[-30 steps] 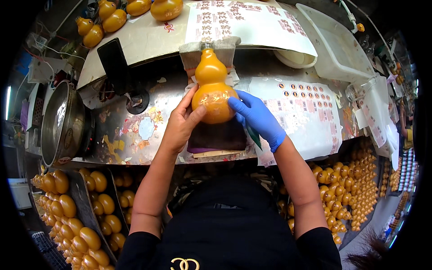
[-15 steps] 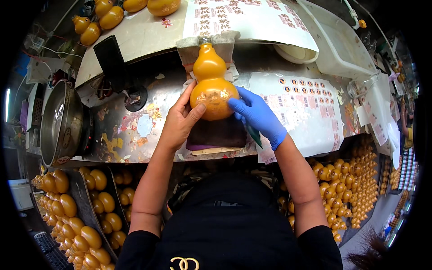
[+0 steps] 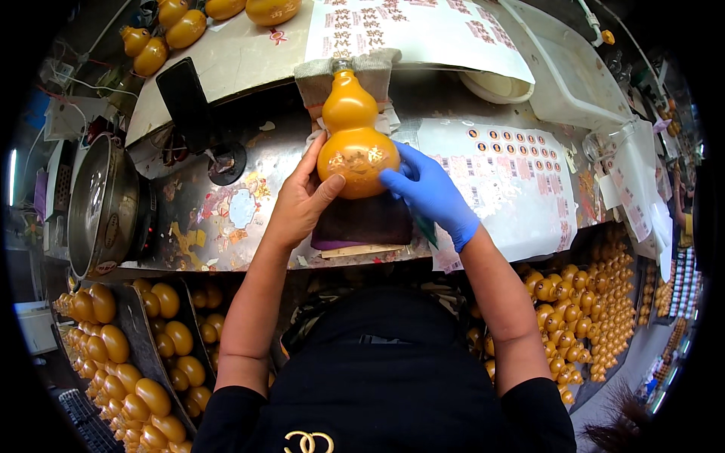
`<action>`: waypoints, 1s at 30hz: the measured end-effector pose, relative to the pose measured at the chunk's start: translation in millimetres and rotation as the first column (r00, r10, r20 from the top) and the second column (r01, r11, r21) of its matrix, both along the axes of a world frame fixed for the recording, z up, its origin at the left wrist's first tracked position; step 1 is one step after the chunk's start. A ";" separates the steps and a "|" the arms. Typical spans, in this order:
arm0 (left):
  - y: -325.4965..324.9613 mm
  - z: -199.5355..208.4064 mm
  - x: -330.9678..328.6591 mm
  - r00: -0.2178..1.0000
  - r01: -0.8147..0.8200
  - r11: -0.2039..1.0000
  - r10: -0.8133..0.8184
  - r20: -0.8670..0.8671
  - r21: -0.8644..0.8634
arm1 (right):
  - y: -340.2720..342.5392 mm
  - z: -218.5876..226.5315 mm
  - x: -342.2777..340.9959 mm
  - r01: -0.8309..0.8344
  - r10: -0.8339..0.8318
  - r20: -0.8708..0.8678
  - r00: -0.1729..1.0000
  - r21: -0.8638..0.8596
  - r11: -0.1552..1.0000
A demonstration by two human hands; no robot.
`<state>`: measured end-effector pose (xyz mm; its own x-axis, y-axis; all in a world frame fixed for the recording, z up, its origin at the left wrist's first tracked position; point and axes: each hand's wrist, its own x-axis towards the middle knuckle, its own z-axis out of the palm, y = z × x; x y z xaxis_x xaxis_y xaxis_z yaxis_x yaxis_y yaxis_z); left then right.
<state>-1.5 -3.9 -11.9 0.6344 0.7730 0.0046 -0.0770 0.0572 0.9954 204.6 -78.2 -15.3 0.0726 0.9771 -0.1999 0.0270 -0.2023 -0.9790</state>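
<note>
Centre of bench, just above middle of view: orange gourd-shaped bottle (image 3: 353,138) lying on a grey folded cloth (image 3: 349,73), neck toward 12 o'clock, round belly toward 6 o'clock, resting over a dark pad (image 3: 364,222). Gold markings visible on belly.

Left hand (image 3: 300,201), bare, at 8 o'clock of the bottle: thumb and fingers cupped against the belly's left flank, touching, grasping the bottle. Right hand (image 3: 429,192), in blue glove, at 4 o'clock of the bottle: fingertips pressed on the belly's lower right, touching; thin green tool (image 3: 427,230) seen just beneath the palm, hold on it cannot be told.

Edges: near edge of metal bench (image 3: 226,219) running just below the dark pad, both forearms crossing it from 6 o'clock. Pad's lower edge nearly flush with that bench edge. Raised white shelf (image 3: 249,57) bounding the work spot at 12 o'clock, cloth tucked against its lip.

Open room: bare stained metal at 9 o'clock of the left hand, up to a round metal pot (image 3: 102,204) near the bench's left end. At 3 o'clock, decal sheet (image 3: 513,189) lying flat, just beside the gloved hand. Black phone (image 3: 185,94) leaning at 10 o'clock, well apart. Trays of finished orange gourds (image 3: 128,355) below bench level at 7 o'clock and more at 4 o'clock.
</note>
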 end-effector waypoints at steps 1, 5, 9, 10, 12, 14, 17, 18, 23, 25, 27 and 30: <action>0.3 0.0 0.0 1.000 0.004 1.000 -0.004 -0.005 0.007 | 0.1 -1.2 -0.4 0.007 -0.007 0.009 1.000 0.009 1.000; 2.9 -0.9 -0.7 1.000 0.014 1.000 -0.013 -0.027 0.025 | -0.1 -1.5 -0.4 0.019 -0.019 -0.026 0.999 -0.003 1.000; 10.6 -17.3 -5.5 0.999 -0.041 0.999 0.040 -0.015 -0.027 | -0.3 6.7 -4.3 0.040 -0.041 -0.078 0.996 -0.014 0.999; 9.5 -15.9 -4.2 1.000 -0.031 0.999 0.031 -0.003 -0.021 | -0.9 7.7 -5.2 0.052 -0.054 -0.104 0.993 -0.021 0.998; 6.3 -8.1 -1.4 1.000 -0.012 1.000 0.013 0.019 -0.009 | 1.0 0.0 -5.6 0.069 -0.070 -0.034 0.997 -0.014 0.997; 5.2 -3.6 -1.8 1.000 -0.004 1.000 0.004 -0.016 -0.011 | 1.7 -1.7 -5.7 0.072 -0.073 -0.022 0.997 -0.016 0.997; 6.1 -4.2 -2.7 1.000 0.010 1.000 -0.010 -0.025 -0.005 | 1.1 2.8 -5.0 0.063 -0.066 -0.072 0.995 -0.036 0.997; 6.5 -5.0 -3.3 1.000 0.015 1.000 -0.015 -0.021 -0.001 | 0.7 2.2 -4.7 0.062 -0.066 -0.077 0.995 -0.046 0.997; 7.7 -7.8 -6.3 0.998 0.018 0.999 -0.016 -0.054 0.035 | 1.4 0.2 -4.5 0.061 -0.065 -0.092 0.994 -0.047 0.997; 8.4 -8.0 -6.4 0.997 0.020 0.999 -0.017 -0.071 0.039 | 1.2 -2.6 -5.7 0.073 -0.074 -0.096 0.993 -0.013 0.997; 10.1 -7.4 -5.3 0.998 0.030 0.999 -0.028 -0.062 0.022 | -3.0 -18.8 5.9 0.158 -0.183 -0.317 0.930 -0.103 0.982; 15.6 -15.9 -7.5 0.999 0.042 0.994 -0.039 0.027 -0.096 | -14.7 -23.2 14.1 0.400 -0.481 -0.580 0.658 -0.272 0.875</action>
<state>-9.0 11.8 -27.8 0.6657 0.7444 -0.0526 -0.0979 0.1570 0.9827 218.7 -92.9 -38.5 0.3107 0.8310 -0.4614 -0.6882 -0.1381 -0.7122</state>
